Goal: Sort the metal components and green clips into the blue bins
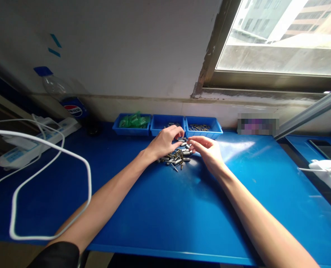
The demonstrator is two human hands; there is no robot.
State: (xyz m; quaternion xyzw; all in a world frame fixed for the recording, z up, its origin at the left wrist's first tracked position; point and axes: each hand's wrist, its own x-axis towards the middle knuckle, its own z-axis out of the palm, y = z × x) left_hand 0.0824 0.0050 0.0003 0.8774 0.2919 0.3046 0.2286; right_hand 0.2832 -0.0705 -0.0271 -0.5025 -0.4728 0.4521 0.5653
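Observation:
My left hand (167,141) curls its fingers from the left around one end of a small metal cylinder (183,139). From the right, my right hand (208,150) pinches the other end between thumb and fingertips. The cylinder's ends are partly hidden by the fingers, and its exact kind is too small to make out. Just below both hands lies a loose pile of small metal parts (178,160), some silver cylinders and some thin brass-coloured pins.
Behind the hands stand a blue bin with green pieces (134,121), a middle blue bin (157,128) and a blue bin with brass-coloured pins (200,127). Leftward are a cola bottle (73,108), a power strip (17,152) and a looping white cable (89,178) crossing near my left forearm.

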